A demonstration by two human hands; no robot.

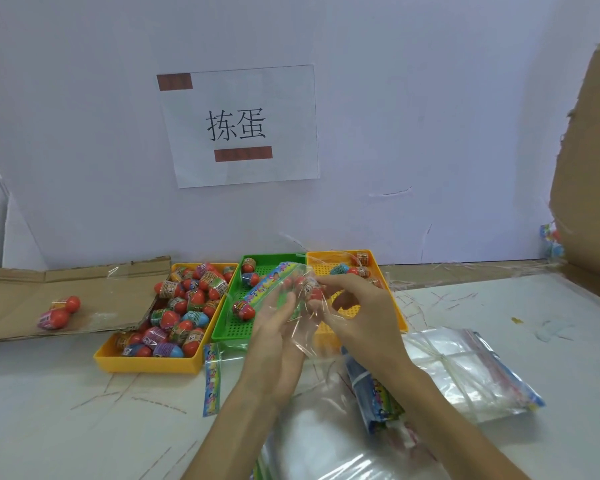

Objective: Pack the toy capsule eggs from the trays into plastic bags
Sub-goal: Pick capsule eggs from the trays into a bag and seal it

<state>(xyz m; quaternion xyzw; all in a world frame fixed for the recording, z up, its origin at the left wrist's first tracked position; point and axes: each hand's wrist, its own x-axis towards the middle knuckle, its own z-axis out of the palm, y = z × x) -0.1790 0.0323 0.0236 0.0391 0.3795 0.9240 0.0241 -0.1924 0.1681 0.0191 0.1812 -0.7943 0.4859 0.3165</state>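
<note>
I hold a clear plastic bag (303, 332) with a colourful printed header (272, 284) above the green tray (229, 332). My left hand (274, 336) supports the bag from beneath, fingers wrapped in the film. My right hand (355, 308) pinches a red capsule egg (310, 289) at the bag's mouth. The left yellow tray (149, 363) is heaped with several eggs (187, 306). The green tray has three eggs, one of them (243, 310) by my left fingers. The right yellow tray (397, 315) has a few eggs (352, 270) at its far end.
A stack of empty bags (465, 372) lies at the right, more film (329, 445) lies near me, and a loose header strip (211, 379) is beside the left tray. Two eggs (61, 311) lie on flattened cardboard (32, 296) at left. A cardboard box (589, 168) rises at right.
</note>
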